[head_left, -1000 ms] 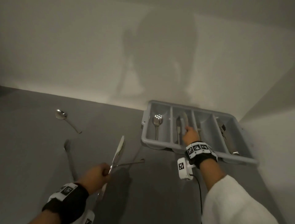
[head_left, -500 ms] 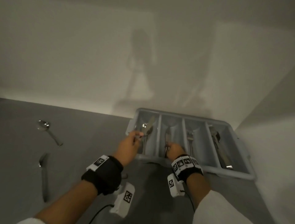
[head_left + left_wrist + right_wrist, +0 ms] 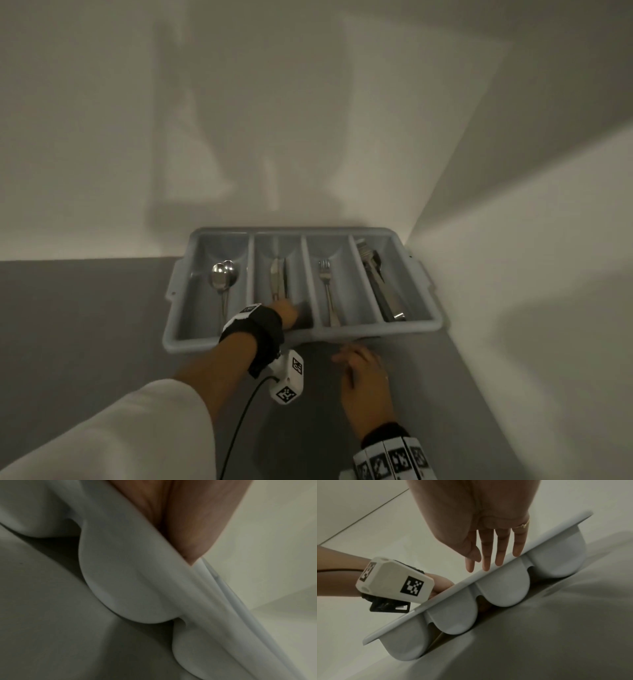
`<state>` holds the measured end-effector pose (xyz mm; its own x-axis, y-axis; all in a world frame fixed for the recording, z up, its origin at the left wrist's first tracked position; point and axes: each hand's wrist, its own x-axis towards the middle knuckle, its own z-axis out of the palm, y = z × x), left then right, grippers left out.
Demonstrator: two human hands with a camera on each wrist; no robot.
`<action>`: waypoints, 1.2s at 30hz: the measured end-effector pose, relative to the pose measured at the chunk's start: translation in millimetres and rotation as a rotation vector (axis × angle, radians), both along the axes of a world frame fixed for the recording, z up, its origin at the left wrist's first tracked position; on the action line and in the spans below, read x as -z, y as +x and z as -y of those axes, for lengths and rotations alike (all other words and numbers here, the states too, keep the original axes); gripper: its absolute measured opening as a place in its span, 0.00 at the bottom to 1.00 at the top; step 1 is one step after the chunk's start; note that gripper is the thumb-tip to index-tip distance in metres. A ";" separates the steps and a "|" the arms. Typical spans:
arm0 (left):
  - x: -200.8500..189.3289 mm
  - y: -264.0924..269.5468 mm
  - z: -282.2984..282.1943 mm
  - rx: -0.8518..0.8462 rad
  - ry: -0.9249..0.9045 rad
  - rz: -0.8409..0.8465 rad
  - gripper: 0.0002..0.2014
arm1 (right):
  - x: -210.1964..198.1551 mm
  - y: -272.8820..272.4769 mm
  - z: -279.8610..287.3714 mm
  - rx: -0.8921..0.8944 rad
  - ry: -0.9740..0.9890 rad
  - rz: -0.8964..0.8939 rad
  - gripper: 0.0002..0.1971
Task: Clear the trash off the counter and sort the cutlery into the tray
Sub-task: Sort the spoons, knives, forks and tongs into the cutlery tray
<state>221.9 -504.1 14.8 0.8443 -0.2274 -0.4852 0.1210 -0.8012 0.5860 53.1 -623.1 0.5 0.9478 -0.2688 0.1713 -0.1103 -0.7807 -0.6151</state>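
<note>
A pale wall (image 3: 102,120) meets a second wall (image 3: 548,274) in a corner on the right, and a grey counter (image 3: 85,325) runs along below them. Pushed into the far right corner of the counter sits the grey cutlery tray (image 3: 424,323), with four long compartments side by side.

The left arm, in a white sleeve (image 3: 120,428) with a black wrist strap (image 3: 255,329), reaches over the tray's near rim. The left hand (image 3: 284,311) is down in the near end of the second compartment from the left; its fingers are hidden inside, so I cannot tell how they lie or whether they hold anything. The left wrist view shows only the heel of that hand against the rim.

The right hand (image 3: 363,380) hovers over the counter just near of the tray, fingers (image 3: 487,555) straight, slightly spread and holding nothing, their tips close to the near rim.

In the rightmost compartment lie tongs (image 3: 380,287) and what looks like other long steel pieces. Two spoons (image 3: 222,274) lie in the leftmost compartment, bowls toward the far end. Knives (image 3: 278,277) lie in the second compartment, far of the left hand. A fork (image 3: 327,287) lies in the third, tines toward the wall.
</note>
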 end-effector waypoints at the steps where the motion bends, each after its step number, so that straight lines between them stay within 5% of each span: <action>1: -0.8 0.8 -0.6 -0.017 -0.023 -0.013 0.18 | 2.8 -2.6 1.0 0.011 0.002 0.002 0.16; 8: -36.5 -25.7 -65.9 -0.128 -0.583 0.107 0.14 | -2.0 7.3 -51.2 -0.086 0.009 -0.023 0.13; 11: -39.1 -53.3 -136.6 -0.139 -0.641 0.187 0.13 | -0.5 12.8 -102.8 -0.190 0.077 -0.103 0.09; 17: -15.4 -117.4 -309.3 -0.342 -0.422 0.280 0.16 | 15.0 15.5 -217.4 -0.454 0.008 -0.415 0.15; 24: 7.9 -171.1 -447.9 -0.541 -0.254 0.205 0.20 | 22.8 23.1 -295.2 -0.442 -0.395 -0.528 0.21; 27: 17.5 -171.8 -480.6 -0.513 -0.159 0.181 0.15 | 17.0 33.9 -311.9 -0.373 -0.429 -0.560 0.11; 31: 20.5 -167.1 -498.0 -0.407 0.067 0.095 0.15 | 7.7 38.7 -329.1 -0.357 -0.423 -0.681 0.11; 36: 22.0 -152.2 -492.5 -0.218 0.216 -0.060 0.20 | -14.7 23.0 -341.8 -0.310 -0.108 -0.577 0.06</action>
